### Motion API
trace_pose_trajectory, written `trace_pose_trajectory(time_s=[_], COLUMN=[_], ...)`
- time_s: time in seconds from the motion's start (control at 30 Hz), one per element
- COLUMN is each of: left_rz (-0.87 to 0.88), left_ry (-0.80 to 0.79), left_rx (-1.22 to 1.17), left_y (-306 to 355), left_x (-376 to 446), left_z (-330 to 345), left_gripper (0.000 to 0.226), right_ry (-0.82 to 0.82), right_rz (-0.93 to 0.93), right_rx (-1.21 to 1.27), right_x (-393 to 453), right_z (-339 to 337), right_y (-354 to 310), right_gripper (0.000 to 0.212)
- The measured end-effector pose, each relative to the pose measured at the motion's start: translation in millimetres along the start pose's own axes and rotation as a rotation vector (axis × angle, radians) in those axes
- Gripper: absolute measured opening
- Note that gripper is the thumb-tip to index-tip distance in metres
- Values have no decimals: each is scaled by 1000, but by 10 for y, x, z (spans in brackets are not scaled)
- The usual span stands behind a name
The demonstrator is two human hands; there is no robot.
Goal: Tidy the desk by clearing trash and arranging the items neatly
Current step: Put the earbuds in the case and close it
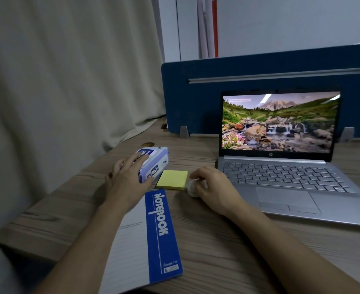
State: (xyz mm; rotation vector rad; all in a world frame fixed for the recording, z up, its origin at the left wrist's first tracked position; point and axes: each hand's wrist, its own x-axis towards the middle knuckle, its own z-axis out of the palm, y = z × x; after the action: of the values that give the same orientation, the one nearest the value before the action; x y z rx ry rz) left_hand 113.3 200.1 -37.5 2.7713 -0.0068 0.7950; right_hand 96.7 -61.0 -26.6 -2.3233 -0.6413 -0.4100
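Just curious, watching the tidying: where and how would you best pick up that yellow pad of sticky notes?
Probably from above, pinching the two free edges, near and far. The sticky notes lie flat on the desk, a thin square block, so only the edges give purchase. The wipes pack and left hand crowd one side, the right hand the other.

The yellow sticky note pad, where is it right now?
The sticky note pad lies on the desk between the hands, just right of the wipes pack, above the notebook.

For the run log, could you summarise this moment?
left hand: grips wipes pack | right hand: covers white object | sticky notes: between
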Motion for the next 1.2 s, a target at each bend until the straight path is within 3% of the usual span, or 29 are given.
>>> trace_pose_trajectory(time_s=[0.4, 0.63, 0.83, 0.97, 1.03, 1.13, 1.2], left_rz=[-147, -174, -187, -181, -148, 59, 139], left_ry=[-175, -174, -148, -226, -197, -92, -225], left_rx=[27, 31, 31, 64, 139, 142, 22], left_y=[-10, -88, -173, -176, -111, 147, 378], left_x=[316, 459, 526, 521, 467, 321, 250], left_z=[5, 5, 44, 24, 27, 57, 100], left_gripper=[71, 72, 72, 85, 87, 76, 74], right_ry=[-6, -70, -21, -21, -18, -19, -22], right_rz=[-24, -24, -15, 2, 15, 48, 61], right_rx=[-45, -89, -72, -68, -72, -71, -71], right_x=[5, -2, 2, 17, 26, 34, 29], right_z=[44, -5, -3, -8, -6, -1, -2], right_y=[51, 56, 120, 139, 137, 126, 115], right_gripper=[23, 31, 27, 29, 30, 32, 34])
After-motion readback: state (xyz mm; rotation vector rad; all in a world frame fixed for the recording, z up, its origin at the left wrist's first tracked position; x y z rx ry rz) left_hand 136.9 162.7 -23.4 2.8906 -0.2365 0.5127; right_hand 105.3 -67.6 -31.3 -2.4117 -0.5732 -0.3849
